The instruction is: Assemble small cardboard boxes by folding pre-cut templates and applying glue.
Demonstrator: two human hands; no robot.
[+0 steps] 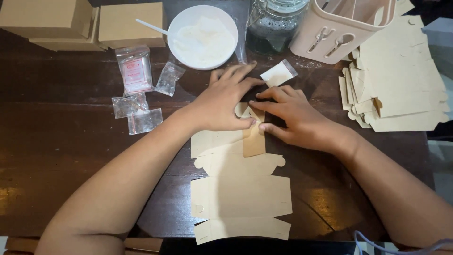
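Nearest the camera, a flat brown cardboard box blank [240, 196] lies unfolded on the dark wooden surface [61, 141], its near flaps toward the table edge and its far end under both hands. The left hand [222, 101] presses palm-down on the blank's far left part, fingers spread flat, not closed around anything. The right hand [295, 118] rests just beside it, touching it, fingertips pressing a narrow folded flap [254, 141] down against the blank; its grip is flat, not clamped. Beyond the hands stand a white bowl [203, 38] holding white powder and a spoon, a glass jar [273, 23] and a pale pink holder [339, 28]. Small clear plastic bags [137, 101] lie to the left; a stack of flat blanks [401, 80] lies to the right.
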